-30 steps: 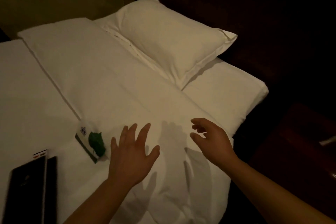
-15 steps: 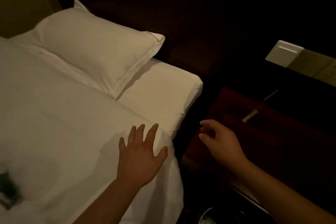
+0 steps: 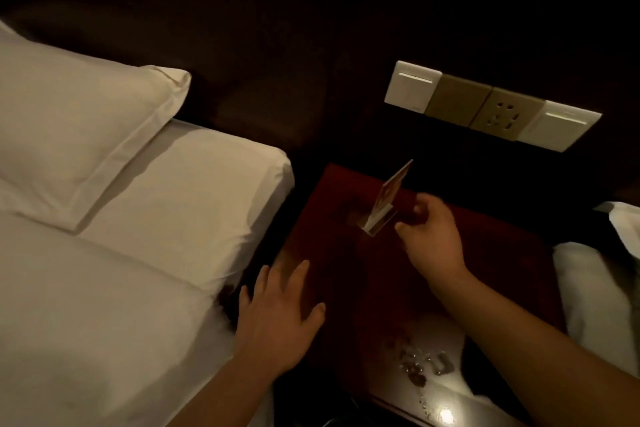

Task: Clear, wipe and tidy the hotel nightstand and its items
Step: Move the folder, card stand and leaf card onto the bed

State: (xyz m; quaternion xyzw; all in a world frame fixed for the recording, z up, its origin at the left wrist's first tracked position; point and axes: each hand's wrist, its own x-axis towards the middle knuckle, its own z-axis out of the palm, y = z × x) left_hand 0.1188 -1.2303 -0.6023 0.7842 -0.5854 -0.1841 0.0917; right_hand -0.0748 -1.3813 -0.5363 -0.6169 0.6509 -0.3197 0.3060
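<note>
The view has swung off the bed (image 3: 104,253) to the nightstand (image 3: 332,253), so clearing can begin. The left hand (image 3: 277,315) hovers flat and empty at its near edge, fingers spread; the right hand (image 3: 429,232), fingers curled but apart, has reached the card stand (image 3: 384,208), seemingly just short of touching it.

A dark red nightstand (image 3: 332,253) carries an upright card stand (image 3: 384,204) and scattered small debris (image 3: 415,360) near its front.

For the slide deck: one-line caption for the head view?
Right hand reaches for card stand on dark nightstand; left hand open.
</note>
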